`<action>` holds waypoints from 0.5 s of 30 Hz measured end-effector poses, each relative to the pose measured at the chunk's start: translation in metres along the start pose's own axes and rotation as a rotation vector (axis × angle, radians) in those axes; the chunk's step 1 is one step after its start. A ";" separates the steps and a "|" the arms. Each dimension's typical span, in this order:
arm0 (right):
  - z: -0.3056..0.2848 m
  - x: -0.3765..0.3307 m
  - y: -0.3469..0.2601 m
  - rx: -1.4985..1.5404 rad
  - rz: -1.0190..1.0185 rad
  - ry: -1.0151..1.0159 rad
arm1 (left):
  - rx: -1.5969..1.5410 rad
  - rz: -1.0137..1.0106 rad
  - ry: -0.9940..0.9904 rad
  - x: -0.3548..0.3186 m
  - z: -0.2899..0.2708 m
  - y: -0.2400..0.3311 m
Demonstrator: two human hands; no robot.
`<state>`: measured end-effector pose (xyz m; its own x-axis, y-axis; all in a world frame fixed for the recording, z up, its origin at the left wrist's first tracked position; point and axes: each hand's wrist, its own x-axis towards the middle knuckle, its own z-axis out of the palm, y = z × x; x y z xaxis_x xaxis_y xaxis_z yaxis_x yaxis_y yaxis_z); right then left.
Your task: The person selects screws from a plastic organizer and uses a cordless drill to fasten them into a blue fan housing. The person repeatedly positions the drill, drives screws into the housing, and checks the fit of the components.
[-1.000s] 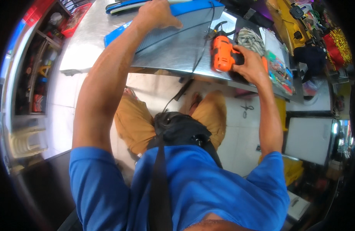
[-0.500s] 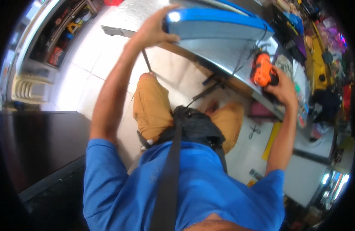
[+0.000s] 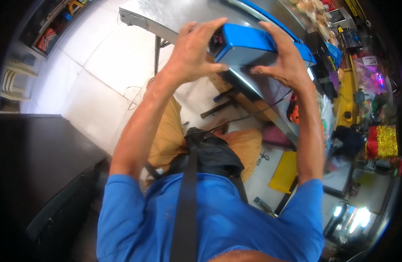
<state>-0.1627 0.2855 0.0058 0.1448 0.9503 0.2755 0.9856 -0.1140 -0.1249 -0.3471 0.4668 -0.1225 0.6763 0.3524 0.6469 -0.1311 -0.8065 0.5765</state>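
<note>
A blue metal-looking box (image 3: 249, 41) with a grey lower face is held above the front edge of the steel table (image 3: 166, 15). My left hand (image 3: 196, 50) wraps its left end, fingers on top and thumb in front, where dark inner parts show. My right hand (image 3: 286, 56) grips the other end the same way. Behind it lies a long, curved blue piece (image 3: 275, 13) with a pale strip. An orange and black power tool (image 3: 292, 111), probably a drill, rests on the table, partly hidden by my right forearm.
Bagged goods (image 3: 312, 8) and clutter crowd the table's right side. A dark cabinet top (image 3: 39, 153) stands at my left, near stacked cream chairs (image 3: 15, 83). Scissors (image 3: 263, 157) and a yellow piece (image 3: 283, 172) lie on the floor. A thin cable (image 3: 253, 114) hangs near my lap.
My right hand has let go of the orange tool and moved left onto the blue box. The box has been turned, so its left end now shows.
</note>
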 end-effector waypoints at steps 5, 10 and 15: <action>0.016 0.027 -0.006 0.000 -0.016 -0.194 | -0.019 0.025 0.068 -0.016 0.010 0.002; 0.016 0.029 -0.012 -0.008 -0.134 -0.140 | -0.047 0.055 0.144 -0.022 0.008 0.006; 0.029 0.022 -0.025 -0.129 -0.251 0.048 | 0.092 -0.072 0.077 -0.023 -0.005 0.020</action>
<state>-0.1867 0.3177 -0.0121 -0.1046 0.9391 0.3274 0.9936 0.0848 0.0741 -0.3691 0.4451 -0.1229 0.6237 0.4432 0.6438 -0.0147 -0.8169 0.5766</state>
